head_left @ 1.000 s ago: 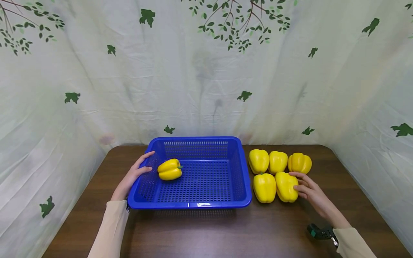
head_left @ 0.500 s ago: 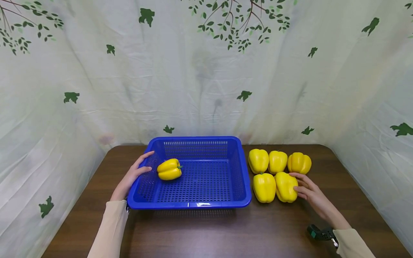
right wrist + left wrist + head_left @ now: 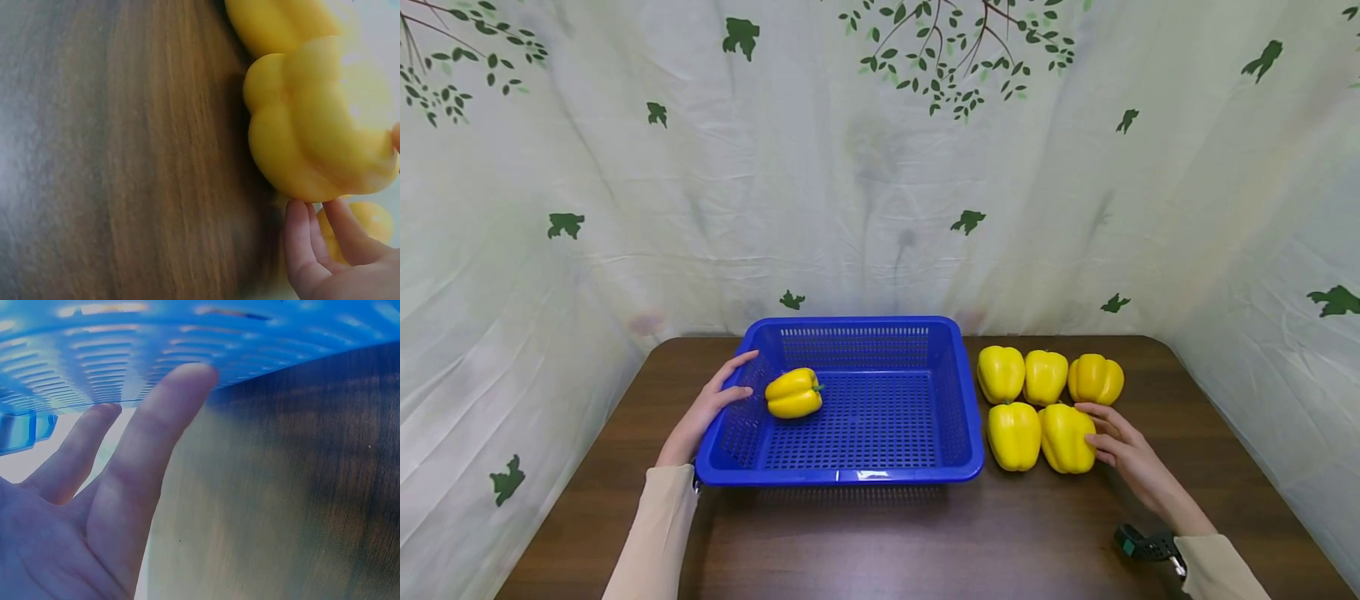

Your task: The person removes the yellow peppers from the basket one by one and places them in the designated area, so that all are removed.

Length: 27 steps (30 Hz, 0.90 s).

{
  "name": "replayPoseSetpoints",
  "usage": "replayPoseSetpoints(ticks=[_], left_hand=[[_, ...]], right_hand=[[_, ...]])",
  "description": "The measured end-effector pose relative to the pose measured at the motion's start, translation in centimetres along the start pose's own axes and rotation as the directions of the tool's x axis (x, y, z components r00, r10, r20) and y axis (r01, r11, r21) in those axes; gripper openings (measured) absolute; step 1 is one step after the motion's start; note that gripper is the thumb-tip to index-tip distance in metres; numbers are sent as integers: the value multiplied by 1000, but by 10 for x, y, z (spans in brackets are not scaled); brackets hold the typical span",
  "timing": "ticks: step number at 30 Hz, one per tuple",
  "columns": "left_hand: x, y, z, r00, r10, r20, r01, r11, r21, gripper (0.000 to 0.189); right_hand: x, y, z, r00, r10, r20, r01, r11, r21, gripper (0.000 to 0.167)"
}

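My left hand (image 3: 703,410) rests along the left side of a blue slotted plastic basket (image 3: 842,477). Its fingers look fairly straight, and the left wrist view shows two of them against the slotted wall (image 3: 106,362). A yellow bell pepper (image 3: 793,393) lies on its side in the basket, its stem pointing right. At the right, my right hand (image 3: 1123,446) pinches the front right yellow bell pepper (image 3: 1066,437) by its right side. In the right wrist view, fingertips (image 3: 300,215) touch that pepper (image 3: 306,119) from below, and another fingertip shows at the right edge.
One yellow bell pepper (image 3: 1014,437) stands just left of the held one. Three more, from the near one (image 3: 1001,375) to the far one (image 3: 1096,380), line the back of the brown wooden table (image 3: 880,550). A leaf-patterned curtain (image 3: 880,208) hangs close behind.
My right hand and the pepper at its fingers have shifted slightly to the right. The left hand, the basket and the other peppers stay put.
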<state>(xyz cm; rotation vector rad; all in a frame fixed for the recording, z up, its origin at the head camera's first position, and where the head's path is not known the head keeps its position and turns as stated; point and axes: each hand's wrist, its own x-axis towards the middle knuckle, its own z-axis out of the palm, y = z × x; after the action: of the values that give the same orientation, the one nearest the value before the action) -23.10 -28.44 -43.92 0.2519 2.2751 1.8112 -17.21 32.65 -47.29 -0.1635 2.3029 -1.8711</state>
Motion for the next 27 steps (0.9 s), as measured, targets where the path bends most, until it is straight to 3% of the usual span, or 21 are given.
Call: replayPoseSetpoints(ticks=[10, 19, 27], left_hand=[[0, 0, 0, 1000, -9, 2, 9, 1000, -11, 57], [0, 2, -1, 1000, -5, 0, 5, 1000, -21, 59], [1, -1, -1, 1000, -10, 0, 10, 1000, -14, 58]], right_hand=[[1, -1, 0, 1000, -10, -19, 10, 1000, 0, 45], [4, -13, -3, 994, -107, -19, 108, 992, 67, 39], [13, -26, -4, 987, -157, -21, 158, 986, 54, 36]])
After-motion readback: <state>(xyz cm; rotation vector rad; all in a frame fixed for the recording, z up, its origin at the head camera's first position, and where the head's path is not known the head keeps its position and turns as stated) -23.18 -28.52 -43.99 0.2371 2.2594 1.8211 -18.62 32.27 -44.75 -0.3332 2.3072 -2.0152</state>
